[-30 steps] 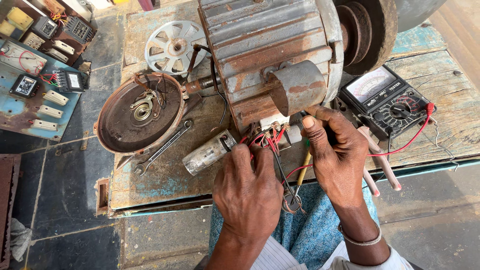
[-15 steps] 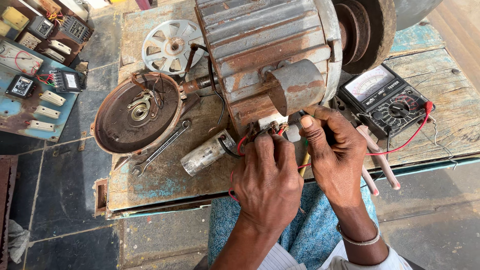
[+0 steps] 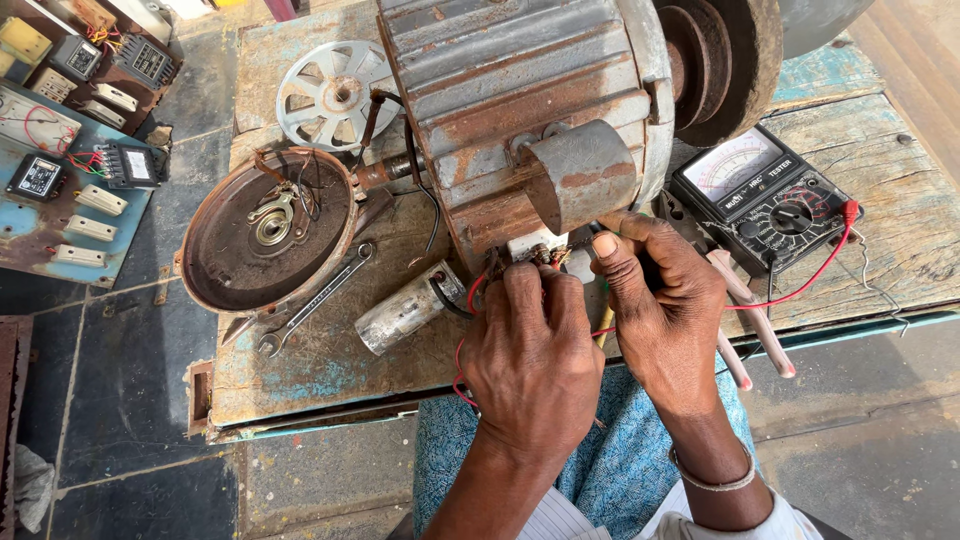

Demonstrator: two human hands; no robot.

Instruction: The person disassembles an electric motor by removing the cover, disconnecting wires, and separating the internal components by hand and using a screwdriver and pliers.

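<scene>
A big rusty grey electric motor (image 3: 520,110) lies on a worn wooden bench (image 3: 330,370). At its front, under a round metal cover, is a small terminal block (image 3: 535,252) with red wires (image 3: 462,350). My left hand (image 3: 530,350) is curled over those wires, fingertips at the terminals. My right hand (image 3: 655,300) is just to the right, thumb up against the terminal block, closed around a thin yellow-handled screwdriver (image 3: 603,335) that shows between the hands. The tool's tip is hidden.
A silver cylindrical capacitor (image 3: 405,310), a wrench (image 3: 315,300), the motor's round end cover (image 3: 270,230) and a fan wheel (image 3: 325,95) lie to the left. A black analog multimeter (image 3: 760,195) and pink-handled pliers (image 3: 750,325) are on the right. An electrical test board (image 3: 60,190) sits at far left.
My left hand has moved up from the bench edge to the terminal block, covering the wires. My right hand has stayed at the terminals.
</scene>
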